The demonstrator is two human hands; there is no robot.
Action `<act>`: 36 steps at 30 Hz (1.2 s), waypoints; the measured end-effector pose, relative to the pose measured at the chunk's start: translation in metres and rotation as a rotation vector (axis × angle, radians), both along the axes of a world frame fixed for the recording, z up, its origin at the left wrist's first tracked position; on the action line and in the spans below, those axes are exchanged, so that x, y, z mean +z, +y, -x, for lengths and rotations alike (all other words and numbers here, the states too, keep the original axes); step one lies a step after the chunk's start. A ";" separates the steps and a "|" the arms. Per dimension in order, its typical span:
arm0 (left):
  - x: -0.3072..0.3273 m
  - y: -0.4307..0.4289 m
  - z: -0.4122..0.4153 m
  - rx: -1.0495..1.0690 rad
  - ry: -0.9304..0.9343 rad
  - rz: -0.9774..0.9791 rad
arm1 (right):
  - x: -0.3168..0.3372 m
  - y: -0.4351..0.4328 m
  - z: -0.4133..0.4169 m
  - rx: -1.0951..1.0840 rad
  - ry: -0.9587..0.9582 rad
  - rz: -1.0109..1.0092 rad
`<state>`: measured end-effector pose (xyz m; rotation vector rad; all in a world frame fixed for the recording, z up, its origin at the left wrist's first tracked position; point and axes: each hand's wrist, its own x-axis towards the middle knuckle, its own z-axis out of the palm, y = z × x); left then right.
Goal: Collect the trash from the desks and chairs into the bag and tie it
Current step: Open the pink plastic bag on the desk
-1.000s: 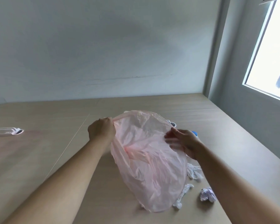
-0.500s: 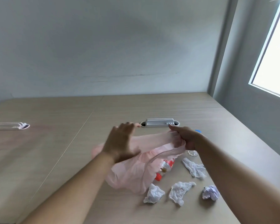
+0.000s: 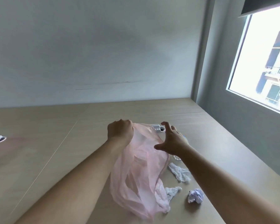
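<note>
The bag (image 3: 136, 175) is being lifted again by the gripping fingers of the left hand (image 3: 120, 135), and its mouth is probably best being pulled wide by the spread, empty fingers of the right hand (image 3: 172, 143).

Daylight floods from an overexposed window (image 3: 262, 62) at right; soft shadows, slight blur, wide-angle bending at edges.

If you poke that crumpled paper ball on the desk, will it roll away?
Probably only a little: the crumpled paper ball looks lumpy, not round. It likely weighs little, so a light push would scoot it. Its loose folds suggest it squashes.
</note>
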<state>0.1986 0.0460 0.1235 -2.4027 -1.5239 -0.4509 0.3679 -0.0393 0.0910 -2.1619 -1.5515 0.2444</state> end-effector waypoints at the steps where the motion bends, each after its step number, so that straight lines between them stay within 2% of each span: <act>1: 0.006 0.004 0.002 0.002 -0.001 0.011 | 0.000 -0.002 -0.003 -0.021 0.018 0.014; 4: 0.022 0.014 0.015 0.043 -0.012 0.007 | -0.003 -0.007 -0.018 -0.069 0.121 0.046; 7: 0.032 0.023 0.032 0.084 -0.044 0.027 | -0.002 -0.009 -0.027 -0.118 0.289 -0.052; 9: 0.033 0.027 0.044 0.103 -0.065 0.046 | -0.001 -0.009 -0.027 -0.128 0.561 -0.132; 12: 0.027 0.027 0.063 0.107 -0.091 0.072 | 0.002 -0.006 -0.024 -0.005 1.036 -0.188; 14: 0.017 0.025 0.074 0.087 -0.085 0.140 | 0.003 0.000 -0.021 0.047 1.201 -0.214; 19: -0.014 0.020 0.102 0.108 -0.039 0.243 | 0.003 0.020 -0.023 -0.084 1.321 -0.099; 24: -0.034 0.013 0.137 0.177 0.033 0.275 | -0.014 0.028 -0.050 -0.027 1.439 0.130; 30: -0.045 0.004 0.143 0.186 0.042 0.366 | -0.021 0.028 -0.038 -0.012 1.328 0.291; 32: -0.040 -0.008 0.120 0.087 0.077 0.337 | -0.018 0.031 -0.032 -0.009 1.304 0.301; 36: -0.037 -0.046 0.041 -0.248 0.044 0.091 | -0.008 0.038 -0.014 0.013 1.298 0.274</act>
